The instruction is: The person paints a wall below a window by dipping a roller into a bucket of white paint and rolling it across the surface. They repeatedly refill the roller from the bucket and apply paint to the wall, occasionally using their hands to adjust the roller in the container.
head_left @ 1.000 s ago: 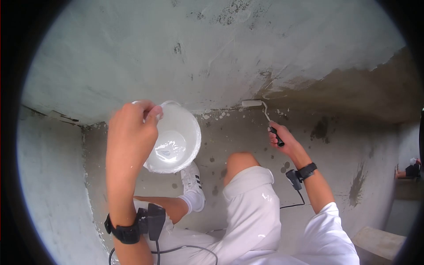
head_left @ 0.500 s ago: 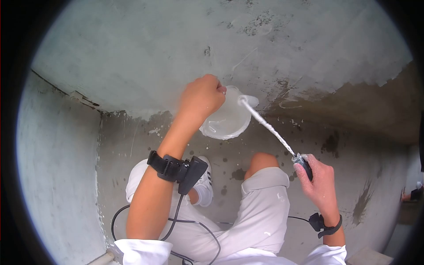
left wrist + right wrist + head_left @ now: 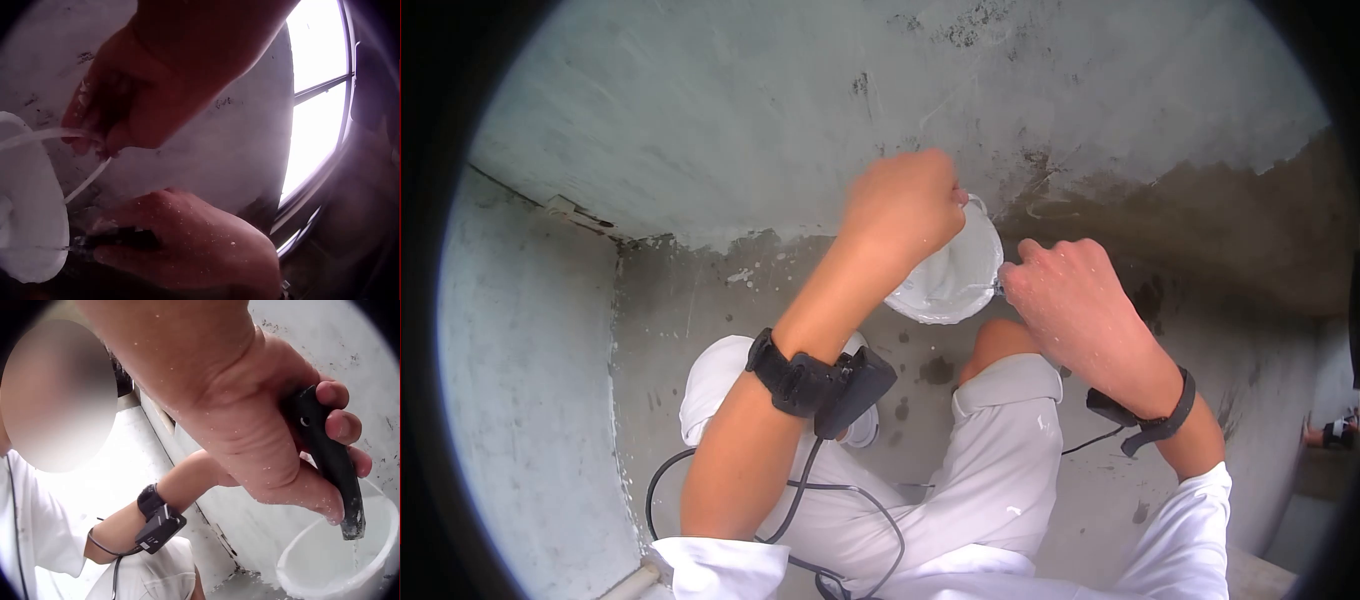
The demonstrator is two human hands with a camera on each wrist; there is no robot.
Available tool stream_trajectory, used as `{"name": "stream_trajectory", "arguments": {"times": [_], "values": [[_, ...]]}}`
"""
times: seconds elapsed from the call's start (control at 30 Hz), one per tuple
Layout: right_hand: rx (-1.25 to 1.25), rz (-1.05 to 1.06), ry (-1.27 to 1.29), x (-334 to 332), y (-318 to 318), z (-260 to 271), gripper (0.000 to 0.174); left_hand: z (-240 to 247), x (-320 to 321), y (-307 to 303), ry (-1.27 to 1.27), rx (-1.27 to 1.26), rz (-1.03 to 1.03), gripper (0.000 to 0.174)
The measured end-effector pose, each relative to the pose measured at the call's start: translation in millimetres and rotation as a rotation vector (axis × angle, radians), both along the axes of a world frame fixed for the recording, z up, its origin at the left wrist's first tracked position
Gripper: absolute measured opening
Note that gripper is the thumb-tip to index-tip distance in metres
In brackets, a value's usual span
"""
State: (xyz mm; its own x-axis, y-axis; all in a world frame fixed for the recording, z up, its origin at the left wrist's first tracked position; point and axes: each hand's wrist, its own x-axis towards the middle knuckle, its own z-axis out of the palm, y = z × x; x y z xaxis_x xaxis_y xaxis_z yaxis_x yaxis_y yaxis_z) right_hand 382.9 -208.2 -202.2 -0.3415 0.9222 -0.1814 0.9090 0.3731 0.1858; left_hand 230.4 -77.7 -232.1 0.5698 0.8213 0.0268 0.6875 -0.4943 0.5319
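Observation:
A white bucket (image 3: 948,272) hangs by its handle from my left hand (image 3: 905,205), whose fingers curl round the thin handle (image 3: 53,132) in the left wrist view. My right hand (image 3: 1090,310) is beside the bucket's right rim. In the right wrist view its fingers wrap the roller's black grip (image 3: 334,465), which points down at the bucket (image 3: 300,569). The left wrist view shows the same black grip (image 3: 125,237) and its thin rod over the bucket's rim. The roller head cannot be made out.
A grey wall (image 3: 750,120) with dark patches stands ahead, a side wall (image 3: 530,380) at the left. The stained floor (image 3: 700,290), the person's legs and shoe, and black cables (image 3: 850,487) are below. Another person's arm shows at the far right.
My left hand has carried the bucket rightwards from its place a second ago. My right hand has brought the roller from the wall's base to the bucket and moved in close to its rim.

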Motion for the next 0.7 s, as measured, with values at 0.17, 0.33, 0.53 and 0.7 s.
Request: {"name": "stream_trajectory", "arguments": {"times": [0.17, 0.33, 0.53, 0.7], "values": [[-0.165, -0.144, 0.162, -6, 29, -23, 0.017, 0, 9, -17, 0.034, -0.023, -0.13, 0.019], [-0.141, -0.269, 0.467, -9, 36, -66, 0.018, -19, -1, -11, -0.006, 0.061, -0.123, 0.019], [-0.14, -0.399, 0.634, -28, 25, -81, 0.021, 6, -22, 27, 0.019, -0.247, -0.017, 0.024], [-0.001, -0.512, 0.793, -46, 23, -96, 0.024, 16, -25, 24, -0.144, -0.447, 0.029, 0.026]]}}
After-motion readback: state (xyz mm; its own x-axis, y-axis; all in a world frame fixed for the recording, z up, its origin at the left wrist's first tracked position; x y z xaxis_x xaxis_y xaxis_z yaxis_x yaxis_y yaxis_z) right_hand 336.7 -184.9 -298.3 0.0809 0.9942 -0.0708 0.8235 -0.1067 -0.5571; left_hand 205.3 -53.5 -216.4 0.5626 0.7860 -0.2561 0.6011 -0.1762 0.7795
